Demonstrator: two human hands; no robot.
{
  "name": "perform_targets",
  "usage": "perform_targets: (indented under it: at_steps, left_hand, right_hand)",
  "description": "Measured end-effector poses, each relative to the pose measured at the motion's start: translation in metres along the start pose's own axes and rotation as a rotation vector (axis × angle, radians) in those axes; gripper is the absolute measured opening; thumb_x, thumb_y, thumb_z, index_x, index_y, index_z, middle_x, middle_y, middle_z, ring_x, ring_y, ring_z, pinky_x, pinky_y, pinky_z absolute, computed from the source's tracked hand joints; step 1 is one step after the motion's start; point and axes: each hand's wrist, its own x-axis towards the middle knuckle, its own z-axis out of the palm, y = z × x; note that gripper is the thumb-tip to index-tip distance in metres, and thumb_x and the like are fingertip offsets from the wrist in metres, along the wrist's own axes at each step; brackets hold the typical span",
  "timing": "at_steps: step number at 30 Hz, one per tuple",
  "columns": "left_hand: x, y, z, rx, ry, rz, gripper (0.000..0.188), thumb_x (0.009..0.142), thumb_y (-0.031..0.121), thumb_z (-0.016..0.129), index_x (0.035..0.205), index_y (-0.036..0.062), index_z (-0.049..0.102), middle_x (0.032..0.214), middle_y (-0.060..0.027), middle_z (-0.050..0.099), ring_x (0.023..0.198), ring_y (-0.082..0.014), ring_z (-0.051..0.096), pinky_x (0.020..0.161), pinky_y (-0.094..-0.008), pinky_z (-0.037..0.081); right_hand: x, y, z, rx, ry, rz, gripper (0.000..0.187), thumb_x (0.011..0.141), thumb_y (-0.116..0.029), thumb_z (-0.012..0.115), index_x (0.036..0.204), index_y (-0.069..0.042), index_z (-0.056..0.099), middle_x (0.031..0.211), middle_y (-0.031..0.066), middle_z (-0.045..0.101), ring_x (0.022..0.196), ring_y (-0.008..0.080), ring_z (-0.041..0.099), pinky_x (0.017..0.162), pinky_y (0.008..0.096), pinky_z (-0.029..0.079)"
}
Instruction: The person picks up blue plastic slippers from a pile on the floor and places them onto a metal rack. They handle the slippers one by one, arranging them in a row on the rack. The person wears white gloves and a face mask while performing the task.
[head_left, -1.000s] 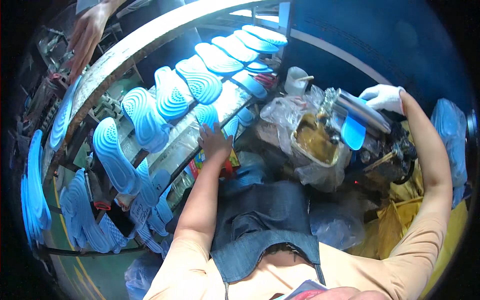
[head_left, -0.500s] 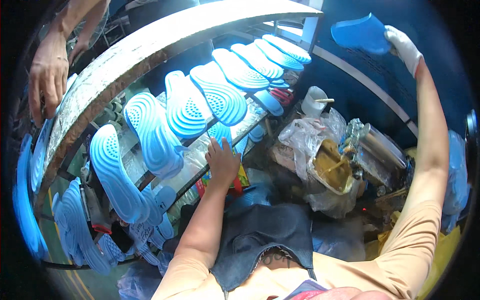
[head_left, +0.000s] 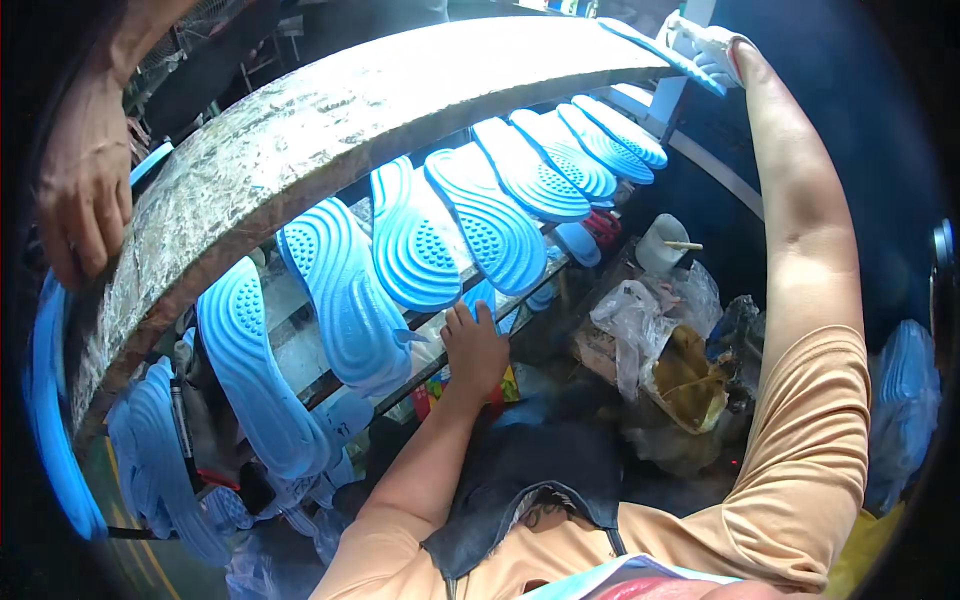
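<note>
Gripping one blue insole (head_left: 645,45) by its edge, gloved right hand (head_left: 702,48) closed on it, insole slanted at far right end of pale curved ledge (head_left: 400,85); can't tell if insole touches ledge. Bare left hand (head_left: 476,350) lower down, fingers slightly bent at a partly hidden insole (head_left: 482,296); can't tell if it holds it. Row of ridged blue insoles (head_left: 500,235) under ledge, above left hand. White cup (head_left: 656,245) with stick (head_left: 684,245), brown-filled tub (head_left: 690,375) to the right. Co-worker's hand (head_left: 85,190) at ledge's left end
</note>
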Motion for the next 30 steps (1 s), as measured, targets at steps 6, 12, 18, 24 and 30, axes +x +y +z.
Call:
perform_targets:
  at_steps: [6, 12, 18, 24, 30]
  left_hand:
    - [-0.005, -0.01, -0.005, 0.04, 0.019, -0.02, 0.056, 0.079, 0.02, 0.066, 0.127, -0.0029, 0.047, 0.129, -0.0258, 0.044, 0.121, -0.0396, 0.041, 0.097, -0.0513, 0.037]
    - [-0.002, -0.008, 0.008, 0.012, 0.037, -0.047, 0.056, 0.079, 0.015, 0.058, 0.131, -0.001, 0.047, 0.134, -0.0283, 0.04, 0.121, -0.042, 0.041, 0.095, -0.0551, 0.038]
    - [0.002, -0.019, -0.018, -0.513, -0.116, 0.002, 0.065, 0.079, 0.022, 0.058, 0.138, -0.0004, 0.043, 0.129, -0.0253, 0.051, 0.117, -0.0378, 0.05, 0.097, -0.0443, 0.042]
    - [-0.056, 0.058, -0.089, -2.225, -0.932, -0.08, 0.07, 0.081, 0.012, 0.051, 0.147, 0.0006, 0.029, 0.141, -0.0292, 0.042, 0.13, -0.0456, 0.044, 0.095, -0.0477, 0.053]
    - [-0.127, 0.169, -0.123, -2.403, -1.408, -0.029, 0.077, 0.084, 0.011, 0.055, 0.149, -0.0008, 0.016, 0.142, -0.03, 0.037, 0.129, -0.0445, 0.045, 0.097, -0.0512, 0.051]
  right_hand:
    - [0.02, -0.02, 0.038, -0.396, -0.064, -0.238, 0.073, 0.081, -0.061, 0.06, 0.133, -0.009, 0.055, 0.134, 0.018, 0.055, 0.119, 0.0283, 0.056, 0.099, 0.0423, 0.046]
    - [0.025, 0.002, 0.044, -0.547, 0.465, -0.305, 0.069, 0.087, -0.06, 0.054, 0.136, -0.011, 0.049, 0.134, 0.0186, 0.055, 0.122, 0.0332, 0.055, 0.101, 0.0464, 0.044]
    - [-0.127, 0.01, -0.003, -0.583, 0.353, -0.544, 0.035, 0.085, -0.033, 0.058, 0.107, -0.007, 0.067, 0.108, 0.0187, 0.066, 0.102, 0.0361, 0.061, 0.089, 0.0427, 0.048]
    - [-0.231, 0.097, -0.046, -0.661, 0.195, -0.48, 0.045, 0.086, -0.04, 0.058, 0.113, -0.004, 0.064, 0.115, 0.0198, 0.063, 0.11, 0.0364, 0.058, 0.096, 0.0415, 0.046]
    - [-0.306, 0.151, -0.09, -0.708, 0.072, -0.38, 0.046, 0.085, -0.041, 0.059, 0.113, -0.005, 0.065, 0.114, 0.0186, 0.065, 0.108, 0.0355, 0.06, 0.094, 0.0415, 0.047]
